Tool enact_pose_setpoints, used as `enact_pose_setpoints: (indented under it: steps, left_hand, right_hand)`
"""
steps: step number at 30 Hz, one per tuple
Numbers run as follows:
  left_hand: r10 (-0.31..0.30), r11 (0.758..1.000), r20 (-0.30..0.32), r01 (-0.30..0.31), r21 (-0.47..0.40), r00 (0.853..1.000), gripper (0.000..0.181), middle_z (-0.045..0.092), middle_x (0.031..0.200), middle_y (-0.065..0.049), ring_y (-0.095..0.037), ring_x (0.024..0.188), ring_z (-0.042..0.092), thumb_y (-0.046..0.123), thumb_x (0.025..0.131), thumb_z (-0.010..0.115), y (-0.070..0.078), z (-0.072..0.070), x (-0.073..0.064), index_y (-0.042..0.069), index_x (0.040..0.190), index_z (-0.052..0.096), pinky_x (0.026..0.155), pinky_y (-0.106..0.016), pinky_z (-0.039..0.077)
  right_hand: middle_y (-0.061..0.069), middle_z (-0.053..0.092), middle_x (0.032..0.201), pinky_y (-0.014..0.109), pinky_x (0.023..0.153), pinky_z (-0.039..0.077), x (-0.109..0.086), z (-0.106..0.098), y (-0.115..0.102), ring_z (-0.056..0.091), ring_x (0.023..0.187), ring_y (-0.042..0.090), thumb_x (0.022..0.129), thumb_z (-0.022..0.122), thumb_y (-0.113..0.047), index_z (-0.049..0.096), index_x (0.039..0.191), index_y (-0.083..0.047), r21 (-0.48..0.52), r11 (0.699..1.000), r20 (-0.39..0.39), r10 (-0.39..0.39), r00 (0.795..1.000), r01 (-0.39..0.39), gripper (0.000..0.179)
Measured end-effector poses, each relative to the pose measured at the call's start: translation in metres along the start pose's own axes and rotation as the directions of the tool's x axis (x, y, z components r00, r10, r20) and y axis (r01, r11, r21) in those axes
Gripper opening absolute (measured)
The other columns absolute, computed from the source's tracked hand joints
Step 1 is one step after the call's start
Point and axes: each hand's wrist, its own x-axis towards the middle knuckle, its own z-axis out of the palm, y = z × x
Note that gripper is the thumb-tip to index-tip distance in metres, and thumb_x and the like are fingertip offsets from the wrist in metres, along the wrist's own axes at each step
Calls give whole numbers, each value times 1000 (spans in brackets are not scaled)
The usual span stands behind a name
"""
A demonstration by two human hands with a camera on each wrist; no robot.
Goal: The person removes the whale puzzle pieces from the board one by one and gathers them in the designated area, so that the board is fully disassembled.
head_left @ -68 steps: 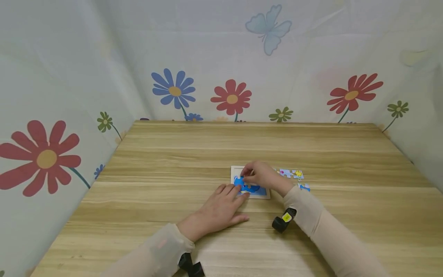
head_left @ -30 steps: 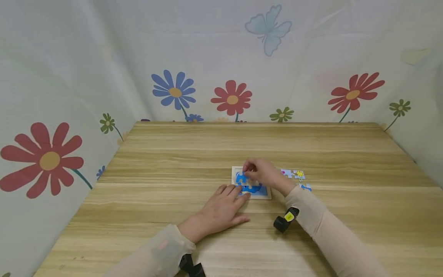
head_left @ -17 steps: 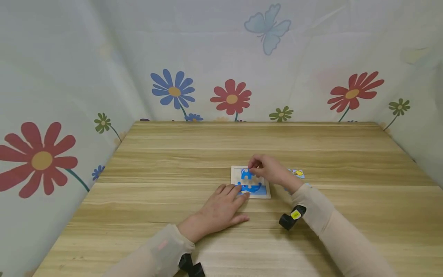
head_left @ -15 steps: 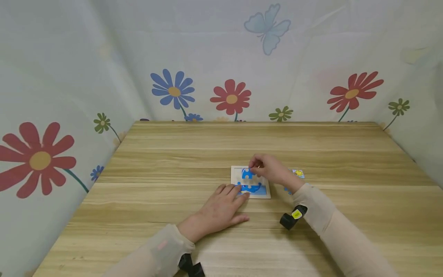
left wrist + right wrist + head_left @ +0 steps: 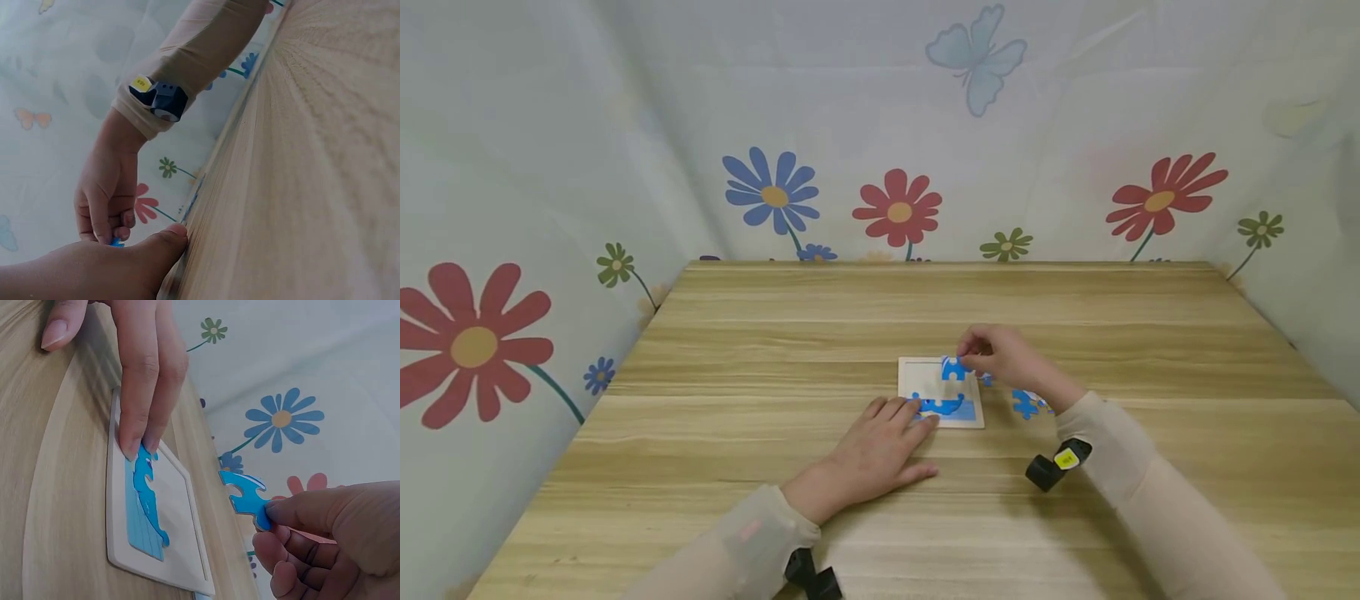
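My right hand (image 5: 1009, 357) pinches a blue jigsaw piece (image 5: 250, 495) with a white edge between thumb and fingers. In the right wrist view, the piece is raised clear of the pale puzzle tray (image 5: 182, 500). Joined blue pieces (image 5: 147, 512) fill the near part of that tray, and its far part is bare. My left hand (image 5: 880, 446) lies palm down at the tray's near left corner, its extended fingertips resting on the joined pieces. Only a blue tip of the held piece (image 5: 117, 242) shows in the left wrist view, beyond my left hand.
Loose blue jigsaw pieces (image 5: 1024, 405) lie on the wooden table (image 5: 760, 333) right of the tray, partly hidden by my right forearm. Another piece (image 5: 987, 379) shows beneath my right hand. A flower-printed cloth (image 5: 1037, 125) hangs behind the table.
My right hand has lifted the blue piece from the tray's left part and carried it rightward and away from me. My left hand stays in place.
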Motion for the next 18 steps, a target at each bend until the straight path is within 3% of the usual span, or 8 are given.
enact_pose_setpoints:
  steps: [5, 18]
  left_hand:
    - [-4, 1000, 5, 4, -9, 1000, 63, 52, 139, -11, -26, 127, 48, 62, 92, 47, 0, 0, 0, 20, 139, 50, 106, -44, 39]
    - [-1, 1000, -15, 1, 2, 1000, 63, 53, 137, -10, -25, 125, 50, 63, 91, 47, 0, 1, 0, 20, 137, 51, 105, -43, 40]
  right_hand:
    - [12, 63, 81, 23, 57, 47, -6, -7, 6, 58, 68, 20, 91, 61, -3, 61, 94, 1, -13, 1000, -14, 3, 1000, -3, 5]
    - [10, 59, 77, 23, 51, 44, -27, -21, 16, 53, 64, 19, 92, 60, -3, 59, 94, 3, -9, 1000, 13, 21, 1000, -21, 6]
